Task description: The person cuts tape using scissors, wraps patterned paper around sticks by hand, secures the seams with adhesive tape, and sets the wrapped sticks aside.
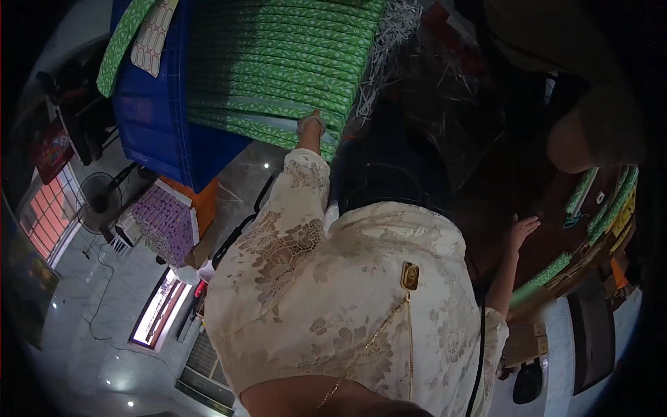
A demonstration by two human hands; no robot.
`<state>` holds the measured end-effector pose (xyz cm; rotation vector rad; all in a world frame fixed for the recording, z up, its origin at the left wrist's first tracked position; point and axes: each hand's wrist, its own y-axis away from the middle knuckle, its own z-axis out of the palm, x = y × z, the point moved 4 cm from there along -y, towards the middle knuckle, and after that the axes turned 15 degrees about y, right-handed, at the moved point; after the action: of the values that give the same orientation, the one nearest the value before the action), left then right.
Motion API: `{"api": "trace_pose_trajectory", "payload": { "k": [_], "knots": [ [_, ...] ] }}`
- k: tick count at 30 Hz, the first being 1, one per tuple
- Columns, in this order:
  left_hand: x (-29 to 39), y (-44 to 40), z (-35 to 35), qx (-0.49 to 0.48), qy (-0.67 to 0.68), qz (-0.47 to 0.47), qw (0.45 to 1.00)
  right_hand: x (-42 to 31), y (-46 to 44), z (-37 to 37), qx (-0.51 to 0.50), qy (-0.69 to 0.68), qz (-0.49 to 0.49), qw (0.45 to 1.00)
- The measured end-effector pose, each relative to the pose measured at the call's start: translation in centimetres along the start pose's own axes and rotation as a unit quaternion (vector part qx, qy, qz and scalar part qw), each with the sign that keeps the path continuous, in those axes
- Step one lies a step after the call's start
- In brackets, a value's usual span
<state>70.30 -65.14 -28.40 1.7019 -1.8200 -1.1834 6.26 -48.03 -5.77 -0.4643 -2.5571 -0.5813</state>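
My left hand (pixel 311 126) is at the near right end of a stack of long green leaf-patterned boxes (pixel 278 76). Its fingers curl at the edge of one green patterned box (pixel 271 132), and a pale gap shows beside it; the fingertips are partly hidden. A large blue plastic crate (pixel 149 118) stands against the left of the stack. Out to the right, my right hand (pixel 522 231) holds nothing, its fingers stretched out near the dark brown table (pixel 486 194).
Shredded white paper (pixel 389 52) lies beside the stack. A green strip (pixel 125 45) and a label sheet (pixel 154 38) rest on the crate rim. Purple patterned boxes (pixel 163 215) and a fan (pixel 101 198) stand left. More green pieces (pixel 615 201) lie at right.
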Motion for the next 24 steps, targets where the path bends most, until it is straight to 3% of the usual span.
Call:
{"api": "trace_pose_trajectory", "payload": {
  "k": [1,2,3,4,6,8,10,11,12,14,16,17,19,22,24],
  "knots": [
    [-0.4,2.5,-0.9,0.004,0.259,-0.01,0.966,0.3,0.0,0.4,0.001,-0.001,0.003,1.0],
    [-0.6,4.6,-1.7,0.007,0.502,-0.02,0.865,0.3,0.0,0.8,0.003,0.042,-0.007,0.999],
    [-0.7,1.6,-0.6,-0.064,0.549,-0.006,0.834,0.2,0.0,1.2,0.006,0.085,-0.019,0.996],
    [-0.6,2.2,-1.0,-0.062,0.55,-0.001,0.833,0.1,-0.1,1.2,0.008,0.08,-0.018,0.997],
    [0.7,3.8,-0.8,-0.191,0.625,0.067,0.754,0.1,0.1,1.2,0.032,0.056,-0.006,0.998],
    [1.6,5.6,-0.6,-0.223,0.65,0.076,0.722,-0.5,0.0,-0.6,0.046,0.035,0.042,0.997],
    [3.1,10.6,-0.7,-0.345,0.659,0.111,0.659,-2.0,-0.7,-5.4,0.063,0.015,0.086,0.994],
    [3.7,11.8,0.0,-0.396,0.669,0.103,0.62,-3.6,-1.3,-9.6,0.118,-0.084,0.072,0.987],
    [4.2,13.8,0.3,-0.398,0.669,0.109,0.618,-5.1,-1.7,-13.6,0.172,-0.182,0.058,0.966],
    [4.8,19.2,0.8,-0.41,0.676,0.105,0.603,-9.3,-2.5,-19.3,0.184,-0.316,-0.06,0.929],
    [5.1,22.5,2.0,-0.439,0.665,0.09,0.597,-14.3,-2.8,-24.5,0.171,-0.409,-0.215,0.87],
    [5.1,23.6,2.7,-0.461,0.658,0.064,0.592,-16.6,-2.9,-27.0,0.211,-0.396,-0.283,0.848],
    [4.8,24.6,4.0,-0.492,0.643,0.06,0.584,-20.4,-3.7,-28.9,0.196,-0.422,-0.29,0.837],
    [4.1,27.0,3.4,-0.503,0.632,0.081,0.584,-22.1,-5.8,-26.3,0.127,-0.485,-0.22,0.837],
    [3.8,26.9,3.3,-0.501,0.632,0.099,0.583,-22.6,-6.7,-24.2,-0.007,-0.586,-0.196,0.786]
  ]
}}
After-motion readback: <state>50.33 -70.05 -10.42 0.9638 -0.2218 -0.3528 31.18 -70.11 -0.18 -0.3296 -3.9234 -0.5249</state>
